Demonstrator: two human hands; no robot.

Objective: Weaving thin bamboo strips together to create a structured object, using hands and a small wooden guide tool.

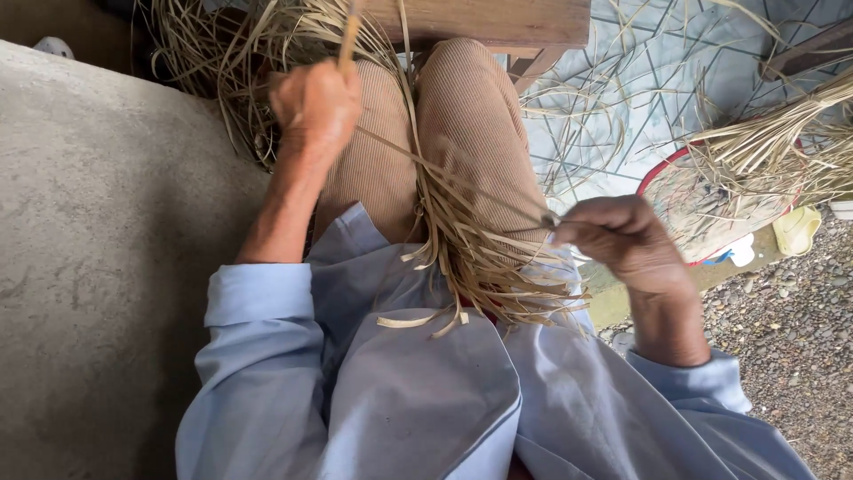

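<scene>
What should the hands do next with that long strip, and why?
Probably keep drawing the strip through. It runs taut between the left hand, closed around its upper end, and the right hand, pinching it low, with a bundle of dry strips waiting on the lap.

**No packages, labels, signs or screens in view**

No package, label, sign or screen is showing anywhere in this scene. Nothing boxed, wrapped or printed is lying on the tiled floor, on the gravel at the right, or on the grey concrete at the left.
</scene>
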